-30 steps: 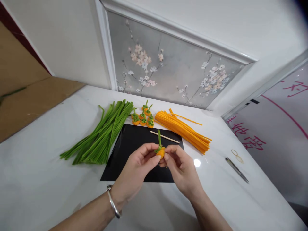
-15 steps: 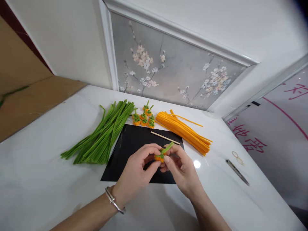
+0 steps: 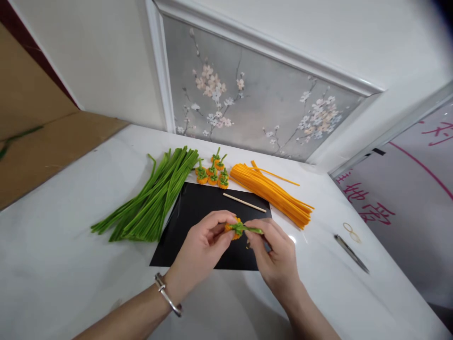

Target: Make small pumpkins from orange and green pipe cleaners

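Piece in hand: a small pumpkin-shaped pipe-cleaner piece (image 3: 237, 228), held above the near part of the black mat (image 3: 198, 212). Orange body (image 3: 229, 227) on the left, green collar (image 3: 239, 229) at the middle, green stem (image 3: 254, 230) pointing right, nearly flat.

Grip: left hand (image 3: 201, 245) pinches the body from its left side, thumb against fingertips. Right hand (image 3: 278, 257) pinches the stem between thumb and forefinger, the tip poking free past the pinch. Undersides of both grips hidden; how hard they press, cannot tell.

Work looks like shaping or tightening where stem meets collar. To do it well, in my judgement:
- Let the left pinch be the anchor: firm enough to stop the body spinning, light enough not to flatten its plush.
- Take the stem close to its root. Force applied out at the tip would likely bend the wire rather than set the joint.
- Turn in small steps, 1 direction only; reversing probably loosens the wire.
- Check the collar stays centred on the body.

For comparison, about 6 similar pieces (image 3: 213, 177) cluster just beyond the mat, most with stems up: a handy standard for the stance. Green pipe cleaners (image 3: 150, 198) lie left, orange pipe cleaners (image 3: 271, 196) right. Pale stick (image 3: 244, 202) rests on the mat, beyond the fingers; well clear of the work.
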Demonstrator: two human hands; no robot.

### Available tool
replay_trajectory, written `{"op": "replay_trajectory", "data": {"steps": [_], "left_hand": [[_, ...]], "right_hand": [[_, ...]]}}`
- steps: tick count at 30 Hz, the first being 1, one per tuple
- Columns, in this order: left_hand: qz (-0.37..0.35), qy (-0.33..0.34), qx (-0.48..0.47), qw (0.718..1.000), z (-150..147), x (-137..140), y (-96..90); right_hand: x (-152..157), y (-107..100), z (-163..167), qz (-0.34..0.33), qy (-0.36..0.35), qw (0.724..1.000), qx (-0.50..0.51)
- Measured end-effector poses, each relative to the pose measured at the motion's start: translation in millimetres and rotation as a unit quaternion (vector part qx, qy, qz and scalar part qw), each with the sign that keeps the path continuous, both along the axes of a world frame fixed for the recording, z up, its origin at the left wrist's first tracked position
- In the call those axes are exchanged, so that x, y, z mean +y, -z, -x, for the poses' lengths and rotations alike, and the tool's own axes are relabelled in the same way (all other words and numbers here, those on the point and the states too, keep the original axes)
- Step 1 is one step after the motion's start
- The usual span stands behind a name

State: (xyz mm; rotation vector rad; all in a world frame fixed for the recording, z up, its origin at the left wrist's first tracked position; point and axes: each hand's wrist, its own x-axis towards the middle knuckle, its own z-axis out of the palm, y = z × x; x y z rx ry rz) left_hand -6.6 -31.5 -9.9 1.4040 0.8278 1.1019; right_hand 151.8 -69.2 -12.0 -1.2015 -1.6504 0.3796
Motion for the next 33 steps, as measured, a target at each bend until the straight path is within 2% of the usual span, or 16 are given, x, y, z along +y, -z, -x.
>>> {"op": "replay_trajectory", "data": {"steps": [2, 5, 8, 10, 12, 15, 17, 22, 25, 29, 33], "left_hand": [[-0.042, -0.010, 0.043, 0.998, -0.1, -1.2, 2.2], [-0.077, -0.014, 0.081, 0.994, 0.5, -2.7, 3.3], [-0.070, -0.015, 0.061, 0.996, 1.1, -1.8, 1.8], [-0.048, -0.016, 0.031, 0.998, 1.1, 0.0, 0.6], [-0.023, -0.019, 0.005, 1.000, 1.1, 1.5, 0.1], [-0.007, -0.026, -0.008, 1.000, 1.6, 1.9, 0.6], [-0.012, -0.032, -0.001, 0.999, 1.9, 1.0, 1.1], [-0.034, -0.043, 0.016, 0.998, 1.2, -0.7, 2.8], [-0.048, -0.048, 0.023, 0.997, 0.8, -1.2, 3.6], [-0.047, -0.048, 0.043, 0.997, 0.9, -3.5, 1.5], [-0.053, -0.044, 0.053, 0.996, -0.5, -5.5, -1.9]], "right_hand": [[0.1, -0.8, 2.5, -0.058, 0.004, 0.997, -0.051], [0.0, 0.0, 8.5, -0.128, -0.034, 0.984, -0.121], [-0.2, -0.2, 11.0, -0.145, -0.060, 0.979, -0.130], [-0.3, -0.6, 9.3, -0.105, -0.031, 0.991, -0.076], [-0.1, -0.6, 6.5, -0.033, 0.009, 0.999, 0.000], [0.9, -0.6, 4.6, 0.054, 0.027, 0.997, 0.058], [1.9, -1.6, 5.7, 0.059, 0.024, 0.997, 0.039], [3.3, -2.6, 9.7, -0.004, 0.009, 1.000, -0.025], [2.7, -1.3, 10.1, 0.042, 0.009, 0.999, 0.002], [1.8, -4.4, 10.1, 0.188, -0.026, 0.974, 0.124], [3.0, -10.7, 11.3, 0.244, -0.027, 0.952, 0.183]]}}
